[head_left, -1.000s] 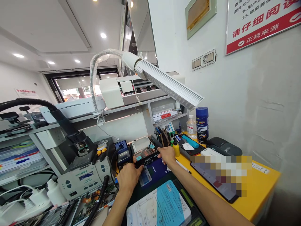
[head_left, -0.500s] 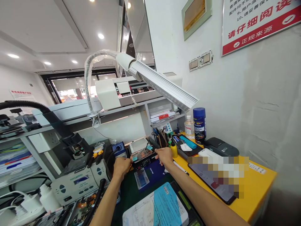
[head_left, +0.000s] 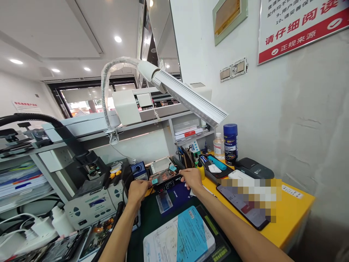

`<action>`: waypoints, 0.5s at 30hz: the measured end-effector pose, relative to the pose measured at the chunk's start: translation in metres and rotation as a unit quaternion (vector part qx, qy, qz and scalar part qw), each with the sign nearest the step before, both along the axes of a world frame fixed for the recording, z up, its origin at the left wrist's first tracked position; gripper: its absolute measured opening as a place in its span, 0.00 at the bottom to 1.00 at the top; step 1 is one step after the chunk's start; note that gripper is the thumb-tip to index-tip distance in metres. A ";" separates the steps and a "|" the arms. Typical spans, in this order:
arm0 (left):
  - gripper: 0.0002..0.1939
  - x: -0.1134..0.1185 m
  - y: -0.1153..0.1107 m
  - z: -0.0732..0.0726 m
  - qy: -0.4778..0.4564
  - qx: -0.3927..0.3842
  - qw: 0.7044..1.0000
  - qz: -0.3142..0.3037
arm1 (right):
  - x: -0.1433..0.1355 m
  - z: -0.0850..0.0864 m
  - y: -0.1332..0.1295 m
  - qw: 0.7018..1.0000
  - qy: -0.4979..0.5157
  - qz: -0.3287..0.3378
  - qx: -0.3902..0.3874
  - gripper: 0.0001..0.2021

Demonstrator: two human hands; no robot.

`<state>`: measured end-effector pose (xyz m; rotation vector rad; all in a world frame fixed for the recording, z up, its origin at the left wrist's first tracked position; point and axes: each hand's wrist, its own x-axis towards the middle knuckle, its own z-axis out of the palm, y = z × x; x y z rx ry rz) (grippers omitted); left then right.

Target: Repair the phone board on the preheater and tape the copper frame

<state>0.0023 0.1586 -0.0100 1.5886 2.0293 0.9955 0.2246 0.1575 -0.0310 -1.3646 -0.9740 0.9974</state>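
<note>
A small black device with a dial (head_left: 169,184) and a cluttered top stands at the back of the dark green mat (head_left: 145,218). My left hand (head_left: 138,190) is at its left end, fingers bent together toward its edge. At its right end is my right hand (head_left: 191,178), thumb and fingertips closed at the corner. Both hands seem to grip the black device, though the fingertips are small in view. In front of it lies a clear plastic piece (head_left: 164,202) on a blue sheet. Nearer the camera is a white and blue box (head_left: 178,236).
A grey control station (head_left: 91,209) and a blue-and-black holder (head_left: 139,170) are on the left. To the right are a yellow bottle (head_left: 201,171), a spray can (head_left: 230,145) and a phone (head_left: 241,205) on the yellow surface (head_left: 294,207). A lamp (head_left: 188,96) hangs above.
The view has shifted slightly. My left hand has moved a little left and up in the view; my right hand stays at the device's right end.
</note>
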 end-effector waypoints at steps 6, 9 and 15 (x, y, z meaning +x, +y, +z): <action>0.17 0.005 -0.039 0.015 -0.088 -0.075 0.993 -0.036 | 0.008 0.012 -0.039 1.000 0.017 0.004 0.004 0.09; 0.16 0.009 -0.062 0.016 -0.128 -0.076 0.988 -0.048 | 0.013 0.012 -0.063 1.000 0.023 -0.002 0.005 0.10; 0.10 0.013 -0.119 0.010 -0.200 -0.078 0.975 -0.050 | 0.023 0.008 -0.115 1.000 0.016 -0.002 -0.007 0.11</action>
